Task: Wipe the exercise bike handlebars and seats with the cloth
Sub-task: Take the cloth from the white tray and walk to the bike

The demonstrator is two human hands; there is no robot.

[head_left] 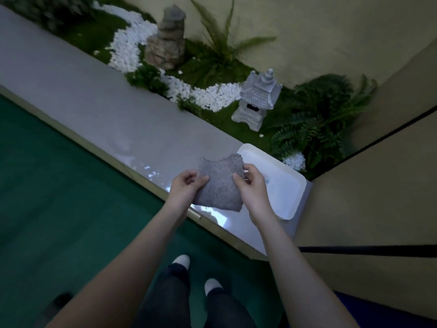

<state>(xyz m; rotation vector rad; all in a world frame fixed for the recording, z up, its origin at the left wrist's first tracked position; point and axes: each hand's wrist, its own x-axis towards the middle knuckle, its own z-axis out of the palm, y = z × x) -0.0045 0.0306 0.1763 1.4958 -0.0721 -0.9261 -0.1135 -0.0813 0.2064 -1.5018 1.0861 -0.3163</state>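
While gripped, grey cloth [221, 183], both hands

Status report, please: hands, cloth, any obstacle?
Left hand and right hand both pinch the grey cloth, held above the ledge. White tray just behind. No exercise bike in view.

A ledge [99, 107] runs slantwise between the floor [47, 185] and a garden bed [212, 74] behind it. A tray [293, 183] sits at the ledge's right end. Both hands hold a cloth [220, 183] above the ledge's front edge, just left of the tray. In the bed, a lantern [256, 100] stands right of a rock [166, 37].
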